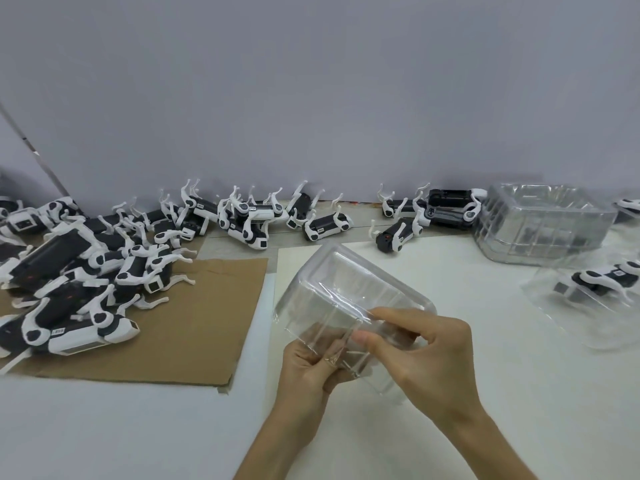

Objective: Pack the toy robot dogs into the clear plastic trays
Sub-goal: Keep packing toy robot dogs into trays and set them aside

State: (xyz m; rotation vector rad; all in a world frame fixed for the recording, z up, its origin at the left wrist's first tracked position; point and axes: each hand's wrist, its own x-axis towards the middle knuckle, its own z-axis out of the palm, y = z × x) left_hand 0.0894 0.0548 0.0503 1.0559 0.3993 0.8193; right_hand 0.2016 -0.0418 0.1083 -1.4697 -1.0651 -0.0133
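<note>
Gripping clear tray (346, 292) by its near end with both hands: left hand (310, 367) curled under the corner, right hand (427, 355) pinching the rim from above. Transparent, glossy, rounded corners, moulded ridges; tilted above white table (450, 271), centre. Black-and-white toy dogs (86, 271) heaped left on cardboard (194, 337), more along wall (311, 98). Stack of trays (543, 223) far right, another tray (568, 317) beside it holding one dog (602, 280).

Looks like a packing workshop: heaps of identical toy robot dogs (52, 254), stacked clear trays (543, 223), cardboard sheet (194, 327) on white desk (104, 427).
</note>
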